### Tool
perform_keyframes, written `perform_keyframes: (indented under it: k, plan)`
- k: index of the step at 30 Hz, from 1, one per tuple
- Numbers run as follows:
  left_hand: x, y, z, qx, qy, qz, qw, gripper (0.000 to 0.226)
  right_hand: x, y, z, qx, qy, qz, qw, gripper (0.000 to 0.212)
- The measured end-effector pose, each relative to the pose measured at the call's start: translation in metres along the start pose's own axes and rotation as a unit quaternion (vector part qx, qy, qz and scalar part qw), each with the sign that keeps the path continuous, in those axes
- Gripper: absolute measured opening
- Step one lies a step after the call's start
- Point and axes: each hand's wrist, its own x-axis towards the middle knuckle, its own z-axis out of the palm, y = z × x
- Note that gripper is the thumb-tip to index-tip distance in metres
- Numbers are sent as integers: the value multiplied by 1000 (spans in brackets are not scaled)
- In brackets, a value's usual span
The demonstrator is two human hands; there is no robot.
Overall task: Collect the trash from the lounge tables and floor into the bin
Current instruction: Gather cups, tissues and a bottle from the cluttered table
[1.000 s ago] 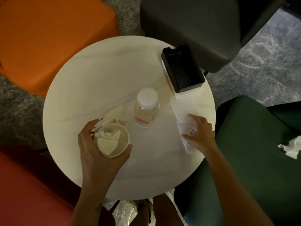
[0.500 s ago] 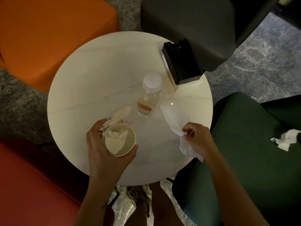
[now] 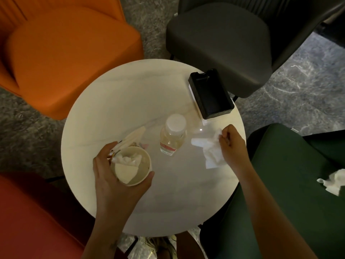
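Holding trash at the round tabletop (image 3: 130,94).
Left hand (image 3: 115,178) grips a paper cup (image 3: 139,177) stuffed with tissue near the front-left edge; right hand (image 3: 232,144) pinches a crumpled napkin (image 3: 212,152) by the right edge.

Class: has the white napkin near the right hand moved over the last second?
Yes. The napkin lay flat, reaching up to the black box; now the right hand grips it bunched up, pulled clear of the box toward the person.

Open tabletop (image 3: 115,101) stretches left of and beyond the bottle (image 3: 172,135); right of it stand a black box (image 3: 211,94) (farther back) and crumpled tissue (image 3: 211,152), a paper cup (image 3: 130,165) near-left.
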Motion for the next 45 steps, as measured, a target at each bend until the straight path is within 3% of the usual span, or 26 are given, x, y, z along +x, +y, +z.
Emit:
perform_keyframes:
  k: [3,8,12,17,21,31,40,45]
  plan:
    - [2,-1,6,-2,-9,-9,1000,98,-3,14,18,-42,37,-40,998,13]
    - [0,-9,14,15,-28,-1,1000,100,-17,47,44,-160,22,-41,986,53]
    - [-6,-13,14,27,-27,10,999,102,-33,63,59,-228,11,-78,970,48]
    - [-26,-12,14,31,-53,28,998,101,-44,66,60,-179,19,-57,982,23]
    - [-54,0,24,10,-96,50,994,99,-58,69,49,-142,6,-50,989,25]
    - [-93,72,84,-120,-224,89,963,98,-98,107,-56,-70,116,4,991,43]
    - [-144,150,195,-150,-328,164,918,86,-134,229,-172,-103,235,105,961,47]
    - [-176,174,261,-132,-357,163,910,92,-127,294,-204,-76,255,135,954,48]
